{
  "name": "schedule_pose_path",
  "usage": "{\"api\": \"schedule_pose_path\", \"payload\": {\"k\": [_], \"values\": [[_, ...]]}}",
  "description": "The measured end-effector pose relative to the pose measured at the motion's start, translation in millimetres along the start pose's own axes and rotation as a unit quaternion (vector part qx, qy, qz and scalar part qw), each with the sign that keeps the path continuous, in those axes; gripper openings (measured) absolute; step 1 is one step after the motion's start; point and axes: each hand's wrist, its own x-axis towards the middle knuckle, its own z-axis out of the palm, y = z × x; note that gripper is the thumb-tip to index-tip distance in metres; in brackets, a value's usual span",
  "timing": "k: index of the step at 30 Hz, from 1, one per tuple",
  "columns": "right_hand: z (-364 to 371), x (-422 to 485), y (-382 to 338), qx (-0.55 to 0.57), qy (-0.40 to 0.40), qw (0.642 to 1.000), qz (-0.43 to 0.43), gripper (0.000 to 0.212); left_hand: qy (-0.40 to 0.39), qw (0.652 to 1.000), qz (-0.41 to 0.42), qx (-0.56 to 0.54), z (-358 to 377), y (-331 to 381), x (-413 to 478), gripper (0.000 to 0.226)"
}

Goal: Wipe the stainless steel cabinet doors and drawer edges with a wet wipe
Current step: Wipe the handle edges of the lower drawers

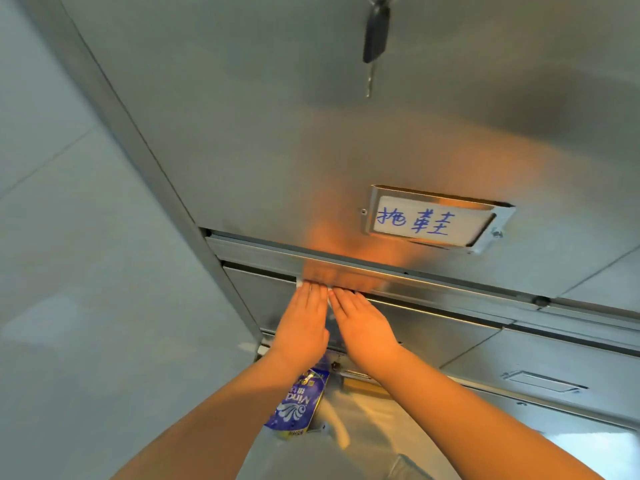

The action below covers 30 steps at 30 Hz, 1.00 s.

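The wet wipe (300, 283), mostly hidden, lies stretched lengthwise along the drawer edge (450, 289) just under the cabinet door (277, 150), pressed there by the straight, flat fingers of my left hand (304, 320) and right hand (362, 327) side by side, probably so each pass covers more rail.

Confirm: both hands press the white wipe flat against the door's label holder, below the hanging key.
Wrong spot. The head view shows left hand and right hand pressing the wipe flat against the rail under the door, not the label holder; the key hangs above.
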Motion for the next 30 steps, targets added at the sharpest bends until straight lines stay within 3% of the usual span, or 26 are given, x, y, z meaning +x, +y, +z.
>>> {"api": "schedule_pose_path", "payload": {"k": [15, 20, 26, 30], "values": [[3, -182, 160, -0.004, -0.013, 0.997, 0.079, 0.078, 0.018, 0.997, 0.081, 0.004, -26, 233, 40, 0.076], [10, -189, 169, -0.01, 0.019, 0.997, 0.078, 0.078, 0.039, 0.996, 0.075, -0.029, -28, 241, 41, 0.07], [7, -188, 157, -0.011, 0.099, 0.99, 0.097, 0.08, 0.089, 0.977, 0.052, -0.185, -30, 228, 32, 0.05], [11, -190, 158, 0.022, 0.108, 0.987, 0.119, 0.08, 0.085, 0.958, -0.002, -0.275, -29, 229, 31, 0.04]]}}
